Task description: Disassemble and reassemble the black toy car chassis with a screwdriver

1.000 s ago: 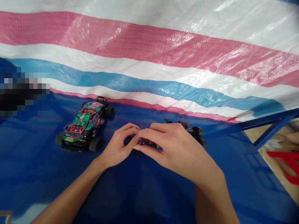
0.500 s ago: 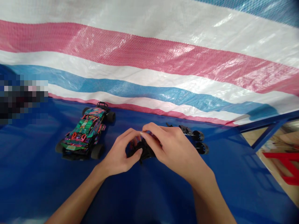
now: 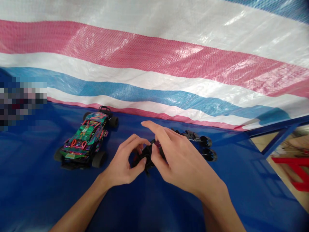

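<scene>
A black toy car chassis [image 3: 147,155] lies on the blue table, partly hidden beneath both hands. My left hand [image 3: 126,159] grips its near left end, thumb in front and fingers curled behind. Over its middle, my right hand [image 3: 172,151] has the thumb pressed against a dark part and the index finger raised and stretched out. The other fingertips of that hand are hidden. Past the right hand, black wheel rims [image 3: 209,154] show at the chassis's right end. To the left stands a complete toy car [image 3: 84,135] with a green, multicoloured body and black tyres.
Behind the table hangs a striped red, white and blue plastic sheet [image 3: 149,58]. A blue metal frame [image 3: 277,132] runs along the right edge, with a red object [image 3: 293,172] beyond it. A pixelated area covers the far left.
My right index finger has lifted away from the left fingertips and straightened, and the right thumb has moved down onto the dark part. My left hand keeps its grip.
</scene>
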A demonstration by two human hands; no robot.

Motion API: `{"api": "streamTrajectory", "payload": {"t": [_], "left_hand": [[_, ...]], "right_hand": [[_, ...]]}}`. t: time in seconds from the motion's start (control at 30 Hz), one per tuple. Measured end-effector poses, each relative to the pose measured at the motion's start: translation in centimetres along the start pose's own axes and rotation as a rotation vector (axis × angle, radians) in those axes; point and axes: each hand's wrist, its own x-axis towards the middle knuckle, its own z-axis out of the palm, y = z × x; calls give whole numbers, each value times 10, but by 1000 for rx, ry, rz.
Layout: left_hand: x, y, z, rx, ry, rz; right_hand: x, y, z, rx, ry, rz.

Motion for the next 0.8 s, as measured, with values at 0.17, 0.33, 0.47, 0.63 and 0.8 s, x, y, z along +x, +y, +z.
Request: {"api": "streamTrajectory", "payload": {"t": [0.17,0.33,0.47,0.63,0.8], "left_hand": [[-1,0,-1,36,-9,60],[-2,2,-2,-45,-52,11],[-2,3,-2,-122,-60,9],[-1,-1,-1,-144,11,22],[3,-3,-5,242,89,201]], "right_hand": [[0,-1,1,-53,-21,50],[0,-4,0,1,-14,18],[0,-6,-1,-41,-35,37],[-3,-9,-3,39,-89,13],[-5,-10,-6,-17,-62,25]]}}
